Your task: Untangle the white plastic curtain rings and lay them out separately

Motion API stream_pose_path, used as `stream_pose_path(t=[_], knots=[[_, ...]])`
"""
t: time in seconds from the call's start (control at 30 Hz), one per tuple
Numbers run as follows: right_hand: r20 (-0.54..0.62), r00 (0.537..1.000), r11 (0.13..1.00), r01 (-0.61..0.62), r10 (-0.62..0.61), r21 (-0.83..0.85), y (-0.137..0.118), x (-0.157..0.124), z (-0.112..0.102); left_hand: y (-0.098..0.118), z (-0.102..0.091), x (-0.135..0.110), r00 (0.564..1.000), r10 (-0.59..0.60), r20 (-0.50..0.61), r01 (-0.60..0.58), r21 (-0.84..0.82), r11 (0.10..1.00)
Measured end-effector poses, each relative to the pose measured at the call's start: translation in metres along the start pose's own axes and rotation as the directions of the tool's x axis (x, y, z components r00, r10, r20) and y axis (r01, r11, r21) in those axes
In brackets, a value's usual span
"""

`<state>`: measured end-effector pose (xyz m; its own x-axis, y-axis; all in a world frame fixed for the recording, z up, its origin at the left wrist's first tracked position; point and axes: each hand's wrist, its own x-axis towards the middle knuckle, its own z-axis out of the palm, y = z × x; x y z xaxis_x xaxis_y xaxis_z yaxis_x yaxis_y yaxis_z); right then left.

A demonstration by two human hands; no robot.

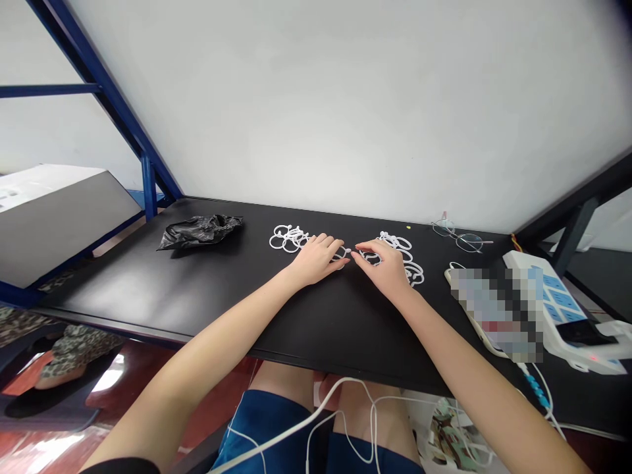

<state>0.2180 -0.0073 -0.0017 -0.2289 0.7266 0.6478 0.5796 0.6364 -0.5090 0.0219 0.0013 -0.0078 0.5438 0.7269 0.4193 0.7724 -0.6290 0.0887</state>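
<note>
Both my hands rest on a black table (148,283), fingertips meeting at its middle. My left hand (316,257) is curled, its fingers pinching a white plastic ring (340,253). My right hand (385,263) pinches another small white ring piece (368,255) right beside it. A pile of white rings (289,237) lies just left of my left hand. A second pile of white rings (412,263) lies behind and to the right of my right hand.
A crumpled black plastic bag (200,230) lies at the left back. Eyeglasses (461,238) sit at the right back by the wall. A white power strip (557,303) and a blurred phone (494,309) lie at the right. White cables (345,408) hang over my lap.
</note>
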Motion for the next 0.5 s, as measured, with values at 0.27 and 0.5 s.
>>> stream_pose_path(t=[0.27,0.5], knots=[[0.015,0.999,0.999,-0.03,0.031,-0.014,0.0035,-0.0009,0.0009,-0.0015,0.0029,-0.0005,1.0,-0.009,0.007,0.009,0.007,1.0],[0.022,0.999,0.998,-0.046,0.047,-0.035,0.0054,-0.0007,0.0004,-0.003,0.0065,-0.0005,1.0,-0.019,0.01,0.019,0.025,1.0]])
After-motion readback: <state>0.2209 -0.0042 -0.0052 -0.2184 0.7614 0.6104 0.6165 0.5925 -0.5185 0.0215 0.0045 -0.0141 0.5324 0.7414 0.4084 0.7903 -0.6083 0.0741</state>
